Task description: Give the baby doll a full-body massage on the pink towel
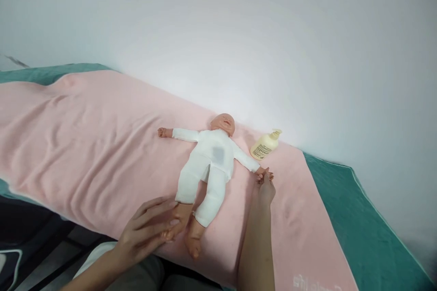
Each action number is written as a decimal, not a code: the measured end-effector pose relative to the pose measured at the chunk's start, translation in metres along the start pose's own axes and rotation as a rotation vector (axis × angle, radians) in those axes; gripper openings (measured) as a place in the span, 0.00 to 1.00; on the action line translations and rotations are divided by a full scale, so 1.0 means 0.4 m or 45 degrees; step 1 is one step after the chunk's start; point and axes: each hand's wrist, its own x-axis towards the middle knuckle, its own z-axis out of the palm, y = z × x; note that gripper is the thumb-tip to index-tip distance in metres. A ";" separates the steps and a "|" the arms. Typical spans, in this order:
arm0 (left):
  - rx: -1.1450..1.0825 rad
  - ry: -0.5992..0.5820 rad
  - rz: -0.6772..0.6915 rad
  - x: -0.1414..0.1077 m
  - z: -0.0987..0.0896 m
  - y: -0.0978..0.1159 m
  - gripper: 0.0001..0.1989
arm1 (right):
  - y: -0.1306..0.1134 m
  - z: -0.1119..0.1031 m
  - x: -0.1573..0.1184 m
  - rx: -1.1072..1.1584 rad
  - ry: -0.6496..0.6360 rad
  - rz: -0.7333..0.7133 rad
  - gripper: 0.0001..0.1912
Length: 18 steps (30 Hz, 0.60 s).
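A baby doll (205, 159) with a white cloth body lies face up, arms spread, its head toward the wall. A dark grey patch shows on its chest. My right hand (266, 191) pinches the doll's hand on the right side, fingers closed around it. At the doll's feet, my left hand (146, 227) rests with fingers stretched out along the lower leg and foot on the left. A pale yellow pump bottle (264, 146) with printed text stands, tilted in view, just beyond the doll's hand that I hold.
Under the doll spreads a pink blanket (102, 145), wrinkled at the left, over a green sheet (355, 213). A white wall (218, 32) rises behind. Dark furniture parts (30, 227) show at the lower left, below the edge.
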 end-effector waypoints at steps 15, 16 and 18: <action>-0.430 0.119 -0.334 -0.042 -0.033 -0.037 0.30 | -0.073 -0.090 -0.335 -0.589 0.019 -0.358 0.31; -0.538 0.211 -0.538 -0.021 -0.038 -0.045 0.28 | -0.066 -0.110 -0.374 -0.631 -0.056 -0.454 0.30; -0.789 0.502 -0.843 0.041 -0.039 -0.073 0.23 | -0.042 -0.154 -0.450 -0.728 -0.223 -0.607 0.25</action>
